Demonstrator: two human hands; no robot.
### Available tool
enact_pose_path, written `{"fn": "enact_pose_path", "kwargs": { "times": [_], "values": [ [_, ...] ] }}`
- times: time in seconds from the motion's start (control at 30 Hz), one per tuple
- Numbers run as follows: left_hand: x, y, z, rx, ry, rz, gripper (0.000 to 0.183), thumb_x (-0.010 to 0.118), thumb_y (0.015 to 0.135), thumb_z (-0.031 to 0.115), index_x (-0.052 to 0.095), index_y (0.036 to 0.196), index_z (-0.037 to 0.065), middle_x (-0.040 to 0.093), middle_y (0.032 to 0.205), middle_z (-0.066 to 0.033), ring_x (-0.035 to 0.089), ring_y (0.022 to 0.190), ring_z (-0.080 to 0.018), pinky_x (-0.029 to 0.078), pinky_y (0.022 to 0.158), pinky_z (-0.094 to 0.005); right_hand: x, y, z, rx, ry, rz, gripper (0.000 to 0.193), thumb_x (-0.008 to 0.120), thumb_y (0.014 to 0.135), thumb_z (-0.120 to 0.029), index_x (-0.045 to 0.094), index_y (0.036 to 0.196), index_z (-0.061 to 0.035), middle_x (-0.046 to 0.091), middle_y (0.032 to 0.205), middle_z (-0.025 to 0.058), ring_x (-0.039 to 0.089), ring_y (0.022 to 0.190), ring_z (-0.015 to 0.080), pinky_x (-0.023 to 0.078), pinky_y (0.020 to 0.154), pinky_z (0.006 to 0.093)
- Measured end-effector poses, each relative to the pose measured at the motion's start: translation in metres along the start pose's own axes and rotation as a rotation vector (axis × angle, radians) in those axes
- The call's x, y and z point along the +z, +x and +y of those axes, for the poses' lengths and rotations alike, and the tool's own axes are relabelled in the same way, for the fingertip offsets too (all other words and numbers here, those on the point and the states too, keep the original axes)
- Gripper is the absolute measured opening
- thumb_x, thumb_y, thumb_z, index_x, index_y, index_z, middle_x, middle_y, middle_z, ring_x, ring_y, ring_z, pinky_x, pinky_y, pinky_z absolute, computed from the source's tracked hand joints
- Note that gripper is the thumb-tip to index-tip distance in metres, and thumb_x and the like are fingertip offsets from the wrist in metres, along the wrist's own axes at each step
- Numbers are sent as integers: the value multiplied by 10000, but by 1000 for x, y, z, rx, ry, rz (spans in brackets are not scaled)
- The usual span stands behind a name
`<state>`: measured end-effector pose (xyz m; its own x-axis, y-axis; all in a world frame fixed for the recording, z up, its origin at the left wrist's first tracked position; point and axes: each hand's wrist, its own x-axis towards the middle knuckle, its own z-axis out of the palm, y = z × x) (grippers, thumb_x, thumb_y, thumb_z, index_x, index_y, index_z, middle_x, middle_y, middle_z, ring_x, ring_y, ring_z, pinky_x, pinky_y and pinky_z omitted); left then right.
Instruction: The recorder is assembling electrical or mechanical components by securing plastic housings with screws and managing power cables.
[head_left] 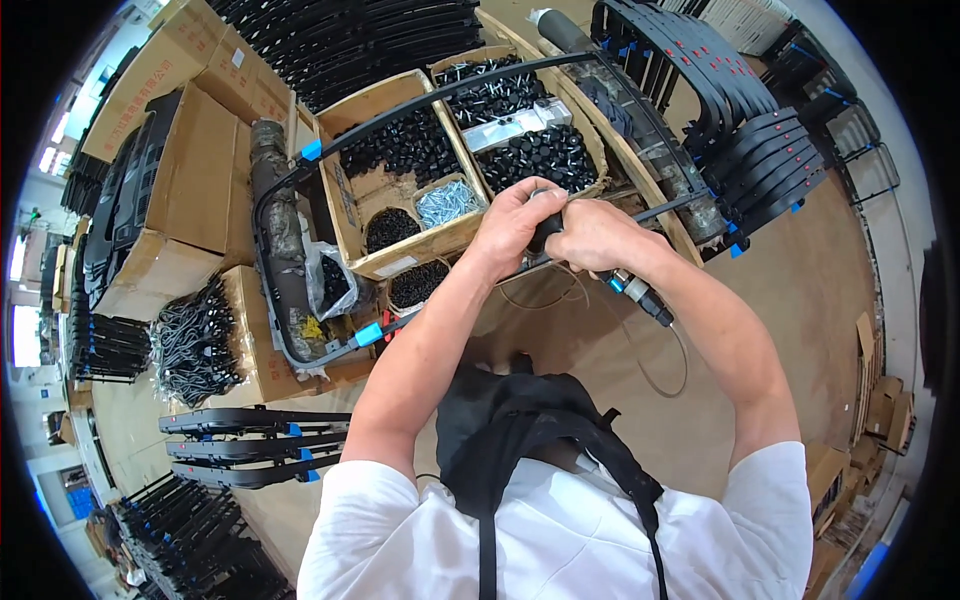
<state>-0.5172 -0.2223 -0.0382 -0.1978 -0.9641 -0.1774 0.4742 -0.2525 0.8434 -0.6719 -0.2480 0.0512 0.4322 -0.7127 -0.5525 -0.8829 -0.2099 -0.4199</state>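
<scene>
My left hand [512, 230] is closed around a small black part [546, 222], which the fingers mostly hide. Pressed up beside it, my right hand [600, 236] wraps around a powered screwdriver [640, 294]; its metal and black tail sticks out below the palm, with a thin hose hanging from it. The tool's tip is hidden. Both hands meet at the near side of a long black frame [262, 215] with blue tape, which lies across the bench over padded supports. A wooden parts box [455, 235] sits inside the frame's outline.
Black knobs [540, 160] and silver screws [447, 203] fill the box's compartments. A clear bag [335, 280] lies to its left. Cardboard boxes [195, 190] are piled at the left. More black frames [700, 90] hang at the far right; others [255, 447] stand at the near left.
</scene>
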Motion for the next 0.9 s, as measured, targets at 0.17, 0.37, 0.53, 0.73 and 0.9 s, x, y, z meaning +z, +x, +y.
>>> {"fn": "enact_pose_path", "kwargs": {
  "times": [0.17, 0.37, 0.53, 0.73, 0.9],
  "values": [
    [-1, 1, -2, 22, -2, 1, 149, 713, 1017, 201, 680, 1086, 73, 685, 974, 7, 626, 878, -85, 527, 779, -269, -5, -2, -5, 51, -16, -44, 366, 635, 813, -302, 756, 798, 43, 737, 780, 215, 743, 815, 368, 576, 788, 473],
    [0, -4, 1, 19, 6, 11, 172, 735, 991, 212, 700, 1063, 60, 687, 950, -4, 604, 850, -87, 511, 769, -274, -4, -6, -9, 41, -18, -11, 383, 629, 820, -298, 755, 865, 61, 749, 855, 251, 744, 879, 408, 576, 824, 486],
    [6, -11, -10, 48, 33, -6, 159, 744, 996, 200, 695, 1072, 68, 681, 932, 15, 609, 838, -73, 515, 758, -265, 2, -23, -8, 8, -75, 9, 389, 630, 843, -290, 753, 919, 71, 746, 938, 293, 732, 930, 453, 568, 870, 517],
    [4, -18, -14, 58, 50, -34, 172, 738, 1000, 197, 698, 1070, 46, 675, 933, 17, 597, 855, -63, 504, 771, -265, 12, -25, -2, -13, -107, 43, 389, 635, 853, -282, 737, 882, 93, 740, 922, 308, 730, 931, 465, 570, 887, 529],
    [6, -34, -25, 151, 142, 7, 157, 722, 1015, 208, 680, 1051, 61, 649, 941, 33, 553, 877, -52, 486, 786, -267, 23, -33, 1, -99, -123, 73, 377, 631, 863, -265, 735, 879, 98, 737, 945, 323, 726, 953, 478, 568, 909, 542]
  ]
}}
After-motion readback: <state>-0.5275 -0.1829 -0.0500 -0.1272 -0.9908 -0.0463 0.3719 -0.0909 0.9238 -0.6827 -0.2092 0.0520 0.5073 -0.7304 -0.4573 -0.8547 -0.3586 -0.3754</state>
